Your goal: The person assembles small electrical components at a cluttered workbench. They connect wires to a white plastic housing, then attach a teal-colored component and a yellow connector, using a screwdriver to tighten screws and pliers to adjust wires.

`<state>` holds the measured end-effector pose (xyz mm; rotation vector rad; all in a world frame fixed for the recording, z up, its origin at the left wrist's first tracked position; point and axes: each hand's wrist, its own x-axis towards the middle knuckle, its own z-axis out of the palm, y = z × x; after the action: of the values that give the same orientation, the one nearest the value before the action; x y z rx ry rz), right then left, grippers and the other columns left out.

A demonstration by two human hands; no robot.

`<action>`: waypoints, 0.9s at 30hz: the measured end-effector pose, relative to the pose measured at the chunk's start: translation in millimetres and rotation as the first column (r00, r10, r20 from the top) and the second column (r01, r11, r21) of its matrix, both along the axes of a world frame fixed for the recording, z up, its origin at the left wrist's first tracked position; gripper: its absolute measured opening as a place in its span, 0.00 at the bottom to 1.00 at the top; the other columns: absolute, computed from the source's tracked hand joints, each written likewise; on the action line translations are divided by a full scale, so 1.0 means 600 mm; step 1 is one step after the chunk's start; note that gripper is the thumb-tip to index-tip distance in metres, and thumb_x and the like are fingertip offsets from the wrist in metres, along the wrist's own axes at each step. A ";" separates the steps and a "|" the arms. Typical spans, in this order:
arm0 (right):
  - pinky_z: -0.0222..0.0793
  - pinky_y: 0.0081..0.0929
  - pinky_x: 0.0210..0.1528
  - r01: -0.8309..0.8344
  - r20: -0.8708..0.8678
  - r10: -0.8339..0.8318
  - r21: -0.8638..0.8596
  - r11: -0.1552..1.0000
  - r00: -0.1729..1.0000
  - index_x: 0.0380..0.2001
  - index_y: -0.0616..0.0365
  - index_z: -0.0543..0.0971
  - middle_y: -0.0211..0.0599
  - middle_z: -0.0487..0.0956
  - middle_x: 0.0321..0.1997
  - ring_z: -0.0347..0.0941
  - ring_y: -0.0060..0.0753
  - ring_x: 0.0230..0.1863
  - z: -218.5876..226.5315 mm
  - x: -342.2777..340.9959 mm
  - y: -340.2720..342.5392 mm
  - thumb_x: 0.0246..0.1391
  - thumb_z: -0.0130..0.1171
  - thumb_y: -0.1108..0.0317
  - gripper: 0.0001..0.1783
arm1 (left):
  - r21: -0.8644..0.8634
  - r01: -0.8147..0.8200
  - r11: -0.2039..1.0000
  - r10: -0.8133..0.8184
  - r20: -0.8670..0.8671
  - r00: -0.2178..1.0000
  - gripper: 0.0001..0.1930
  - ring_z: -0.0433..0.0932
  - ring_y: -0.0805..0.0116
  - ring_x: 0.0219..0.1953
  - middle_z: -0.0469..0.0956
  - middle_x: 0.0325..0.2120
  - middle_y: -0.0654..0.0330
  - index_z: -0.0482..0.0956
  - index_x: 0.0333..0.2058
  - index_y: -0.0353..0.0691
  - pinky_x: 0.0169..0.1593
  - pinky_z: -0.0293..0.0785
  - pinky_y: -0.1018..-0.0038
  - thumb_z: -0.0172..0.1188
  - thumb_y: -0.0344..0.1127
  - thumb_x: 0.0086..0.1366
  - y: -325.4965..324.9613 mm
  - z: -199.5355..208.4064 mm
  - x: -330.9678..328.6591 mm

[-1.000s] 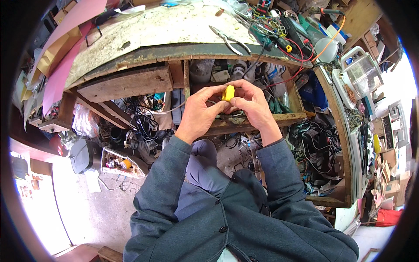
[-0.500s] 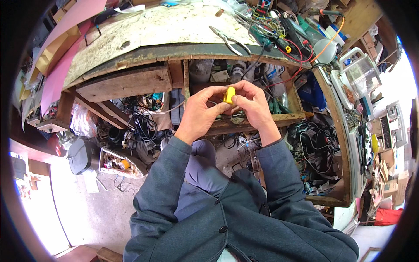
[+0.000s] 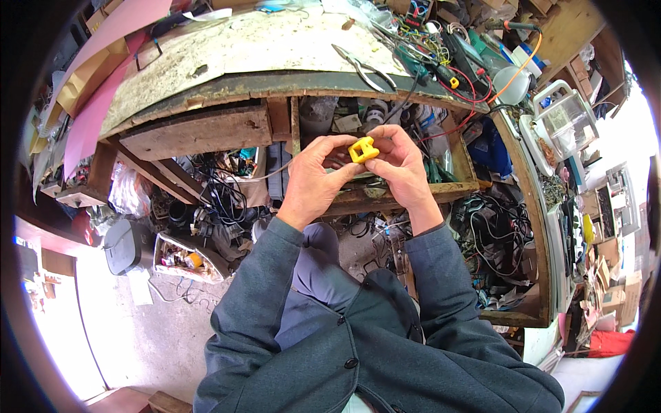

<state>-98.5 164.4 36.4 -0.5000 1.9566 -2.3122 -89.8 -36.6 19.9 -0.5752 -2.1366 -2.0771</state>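
A small yellow plastic block (image 3: 363, 149) with openings through it is held up between my two hands, above the open drawer (image 3: 441, 187) of the bench. My left hand (image 3: 308, 180) pinches its left side between thumb and fingers. On the other side, the thumb and fingers of my right hand (image 3: 405, 173) close on its right and lower edge. The openings now face upward; part of the right fingers is hidden behind the block.
Pliers (image 3: 351, 58) lie on the worn bench top (image 3: 275, 48). Tangled wires and tools crowd its right end. A clear plastic container (image 3: 566, 120) stands farther right. Below, cables fill an open compartment (image 3: 502, 237). On the left floor are a dark bin (image 3: 129, 246) and a box of scraps (image 3: 189, 260).
The yellow block has been turned in my fingers, so its openings show instead of a solid narrow side. Both hands stay in nearly the same place.
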 end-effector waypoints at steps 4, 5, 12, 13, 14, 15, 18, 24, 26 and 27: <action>0.77 0.27 0.60 -0.003 -0.005 0.003 0.004 1.000 1.000 0.56 0.59 0.73 0.38 0.81 0.53 0.80 0.27 0.54 0.002 0.001 0.000 0.57 0.65 0.80 0.23 | -0.018 -0.014 1.000 0.014 -0.005 1.000 0.22 0.83 0.72 0.50 0.83 0.49 0.60 0.81 0.56 0.36 0.56 0.80 0.73 0.72 0.26 0.64 -0.002 0.001 0.002; 0.78 0.28 0.59 0.001 0.003 -0.001 0.002 1.000 1.000 0.56 0.59 0.74 0.38 0.81 0.53 0.80 0.27 0.54 0.002 0.000 0.000 0.57 0.65 0.79 0.23 | -0.005 -0.016 1.000 0.016 -0.012 1.000 0.21 0.84 0.72 0.50 0.83 0.49 0.60 0.81 0.56 0.36 0.56 0.80 0.73 0.72 0.26 0.64 -0.001 0.002 0.002; 0.80 0.29 0.45 -0.015 0.007 0.015 0.010 1.000 1.000 0.53 0.62 0.76 0.38 0.83 0.48 0.81 0.28 0.45 -0.001 -0.003 0.001 0.61 0.65 0.75 0.18 | 0.038 -0.045 0.998 0.045 -0.007 0.999 0.20 0.84 0.71 0.48 0.85 0.48 0.59 0.81 0.54 0.35 0.55 0.81 0.73 0.73 0.28 0.64 -0.001 0.002 0.003; 0.80 0.28 0.44 -0.013 0.003 0.013 0.004 1.000 1.000 0.52 0.63 0.77 0.38 0.84 0.47 0.81 0.28 0.44 -0.001 -0.003 0.001 0.61 0.65 0.75 0.17 | 0.035 -0.051 0.998 0.051 0.000 0.999 0.20 0.85 0.71 0.48 0.85 0.47 0.58 0.81 0.54 0.34 0.55 0.81 0.73 0.73 0.29 0.65 -0.001 0.002 0.003; 0.79 0.28 0.43 -0.015 0.000 0.015 -0.007 1.000 1.000 0.52 0.64 0.77 0.38 0.84 0.46 0.81 0.28 0.43 -0.002 -0.003 0.002 0.61 0.66 0.75 0.17 | 0.033 -0.056 0.998 0.056 0.006 0.998 0.20 0.85 0.71 0.48 0.85 0.47 0.58 0.80 0.54 0.34 0.55 0.81 0.72 0.73 0.29 0.65 -0.001 0.002 0.003; 0.79 0.27 0.43 -0.007 0.000 0.007 -0.004 1.000 1.000 0.52 0.64 0.77 0.38 0.84 0.46 0.81 0.28 0.42 -0.003 -0.003 0.002 0.61 0.65 0.75 0.17 | 0.032 -0.057 0.998 0.056 0.018 0.998 0.20 0.85 0.71 0.48 0.86 0.47 0.58 0.80 0.54 0.33 0.55 0.81 0.72 0.73 0.29 0.65 0.000 0.002 0.003; 0.79 0.27 0.42 -0.006 0.008 0.006 -0.007 1.000 1.000 0.52 0.64 0.77 0.39 0.84 0.45 0.81 0.28 0.41 -0.003 -0.003 0.002 0.61 0.65 0.75 0.16 | 0.039 -0.060 0.997 0.059 0.042 0.997 0.20 0.85 0.71 0.48 0.85 0.47 0.57 0.80 0.54 0.32 0.56 0.81 0.73 0.72 0.29 0.66 0.000 0.002 0.003; 0.78 0.25 0.42 -0.021 0.056 0.019 0.035 0.999 0.998 0.52 0.65 0.79 0.38 0.85 0.44 0.81 0.27 0.39 0.000 -0.004 0.000 0.61 0.65 0.76 0.16 | 0.093 -0.061 0.994 0.059 0.024 0.998 0.20 0.84 0.71 0.48 0.85 0.48 0.57 0.80 0.55 0.32 0.56 0.81 0.74 0.72 0.26 0.66 0.000 0.000 0.003; 0.78 0.25 0.42 -0.033 0.063 0.032 0.028 0.999 0.997 0.52 0.65 0.79 0.38 0.85 0.44 0.82 0.26 0.39 0.001 -0.004 0.000 0.61 0.65 0.77 0.16 | 0.094 -0.060 0.994 0.058 0.020 0.998 0.20 0.84 0.71 0.49 0.84 0.48 0.57 0.80 0.55 0.32 0.57 0.81 0.74 0.71 0.25 0.66 -0.001 -0.001 0.003; 0.78 0.25 0.42 -0.029 0.058 0.027 0.029 0.999 0.998 0.52 0.65 0.79 0.38 0.85 0.44 0.82 0.26 0.40 0.001 -0.003 0.000 0.61 0.65 0.77 0.16 | 0.098 -0.057 0.994 0.056 0.011 0.998 0.20 0.84 0.71 0.49 0.84 0.48 0.57 0.80 0.55 0.32 0.57 0.81 0.74 0.71 0.25 0.66 -0.001 -0.001 0.003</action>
<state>-100.5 164.2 36.7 -0.4508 1.9428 -2.2510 -88.2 -37.1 19.1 -0.4892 -2.0172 -2.1433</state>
